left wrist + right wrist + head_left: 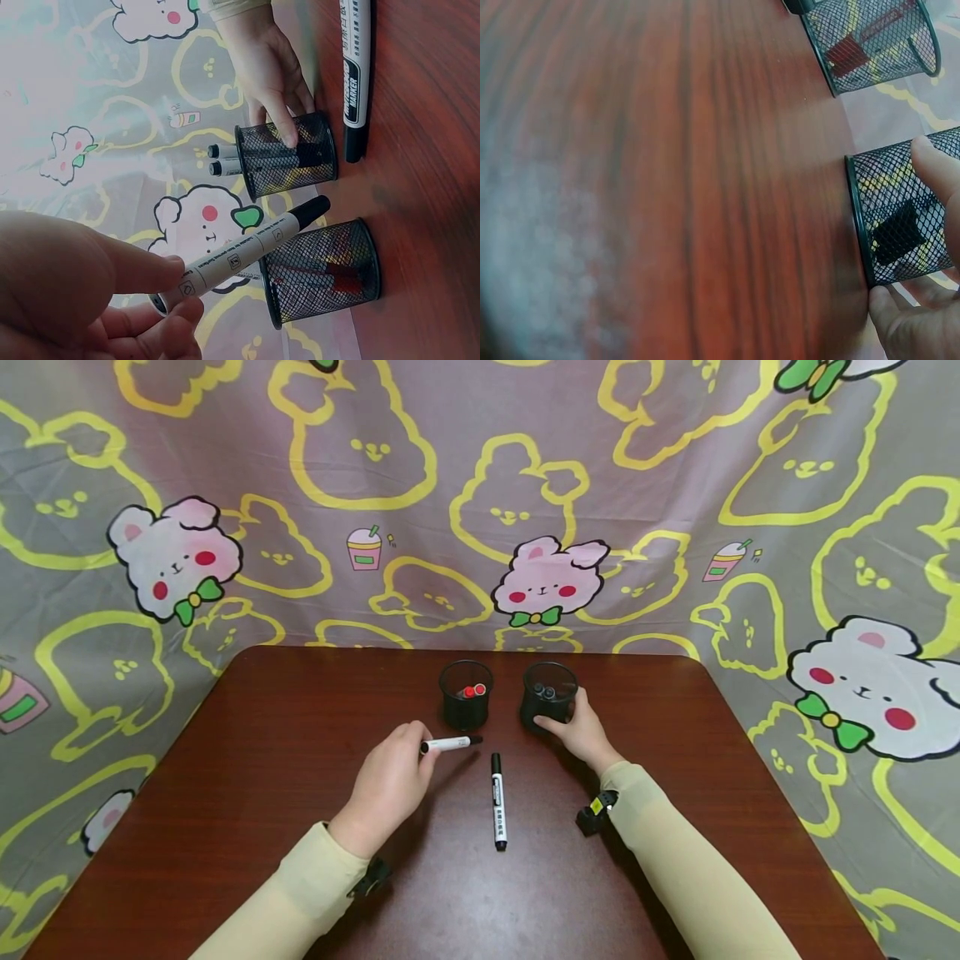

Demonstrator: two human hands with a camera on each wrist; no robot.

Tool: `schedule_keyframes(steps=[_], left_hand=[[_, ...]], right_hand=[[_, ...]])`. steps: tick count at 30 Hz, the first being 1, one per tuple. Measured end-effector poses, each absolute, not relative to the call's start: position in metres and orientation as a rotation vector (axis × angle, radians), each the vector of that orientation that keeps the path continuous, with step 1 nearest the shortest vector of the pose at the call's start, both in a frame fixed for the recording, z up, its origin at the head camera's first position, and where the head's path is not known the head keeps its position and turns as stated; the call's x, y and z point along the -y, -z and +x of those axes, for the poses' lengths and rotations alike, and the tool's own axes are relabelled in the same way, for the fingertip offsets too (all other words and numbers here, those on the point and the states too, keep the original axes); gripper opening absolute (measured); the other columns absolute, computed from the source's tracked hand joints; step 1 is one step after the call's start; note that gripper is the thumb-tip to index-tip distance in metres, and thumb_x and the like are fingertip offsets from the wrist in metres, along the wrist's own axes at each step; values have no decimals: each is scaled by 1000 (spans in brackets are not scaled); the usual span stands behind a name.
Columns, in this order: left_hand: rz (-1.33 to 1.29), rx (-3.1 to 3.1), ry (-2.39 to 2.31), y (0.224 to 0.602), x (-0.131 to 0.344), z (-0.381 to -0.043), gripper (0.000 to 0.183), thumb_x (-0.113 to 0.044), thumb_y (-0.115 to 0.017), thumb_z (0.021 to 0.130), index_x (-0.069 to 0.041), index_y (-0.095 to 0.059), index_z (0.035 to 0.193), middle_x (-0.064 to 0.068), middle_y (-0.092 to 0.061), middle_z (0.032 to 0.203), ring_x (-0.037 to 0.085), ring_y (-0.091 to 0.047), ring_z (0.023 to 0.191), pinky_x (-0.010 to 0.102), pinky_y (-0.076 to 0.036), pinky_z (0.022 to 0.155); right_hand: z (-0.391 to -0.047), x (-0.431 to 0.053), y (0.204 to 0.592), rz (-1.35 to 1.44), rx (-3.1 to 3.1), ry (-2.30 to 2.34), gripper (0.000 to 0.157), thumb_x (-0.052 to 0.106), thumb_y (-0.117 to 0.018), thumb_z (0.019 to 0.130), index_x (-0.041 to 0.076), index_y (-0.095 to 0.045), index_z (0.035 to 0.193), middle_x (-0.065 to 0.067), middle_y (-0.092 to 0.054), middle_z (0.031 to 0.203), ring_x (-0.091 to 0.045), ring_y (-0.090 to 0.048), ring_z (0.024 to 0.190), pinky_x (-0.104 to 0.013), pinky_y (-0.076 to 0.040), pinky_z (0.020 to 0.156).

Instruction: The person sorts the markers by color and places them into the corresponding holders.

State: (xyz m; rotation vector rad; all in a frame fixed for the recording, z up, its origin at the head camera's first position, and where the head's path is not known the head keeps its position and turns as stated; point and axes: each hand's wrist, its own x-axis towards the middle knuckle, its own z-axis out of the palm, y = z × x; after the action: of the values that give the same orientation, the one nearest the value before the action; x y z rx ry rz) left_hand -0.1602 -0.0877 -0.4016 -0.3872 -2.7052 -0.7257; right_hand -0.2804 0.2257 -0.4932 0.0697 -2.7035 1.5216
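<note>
My left hand [386, 785] pinches a white whiteboard marker [450, 744] near one end, its black cap pointing right. In the left wrist view this marker [240, 256] tilts across the rim of a black mesh pen cup. My right hand [585, 735] grips the right-hand mesh pen cup [534, 708], thumb on the near side and fingers round the far side. Two dark-ended markers [226, 160] stand inside that cup. The left-hand mesh pen cup [465, 714] holds two red-ended markers [474, 691]. Another black-capped marker [499, 802] lies lengthwise on the table between my forearms.
The brown wooden table [300, 710] has rounded far corners. Behind it hangs a patterned cloth [442, 477] with cartoon animals, close to the far edge and both pen cups. A black wrist camera [596, 812] is strapped at my right cuff.
</note>
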Motion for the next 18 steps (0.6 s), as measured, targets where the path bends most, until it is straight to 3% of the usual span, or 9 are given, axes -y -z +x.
schedule_keyframes(steps=[18], left_hand=[[-408,2640,747,394,85,-161,20,-14,-78,93,-3,-62,99,7,-56,79,17,-47,57,32,-42,53]], right_hand=[[-283,-226,495,68,2700,-1514,85,29,-83,89,10,-29,150,-21,-50,147,-38,-50,139,-55,-44,112]])
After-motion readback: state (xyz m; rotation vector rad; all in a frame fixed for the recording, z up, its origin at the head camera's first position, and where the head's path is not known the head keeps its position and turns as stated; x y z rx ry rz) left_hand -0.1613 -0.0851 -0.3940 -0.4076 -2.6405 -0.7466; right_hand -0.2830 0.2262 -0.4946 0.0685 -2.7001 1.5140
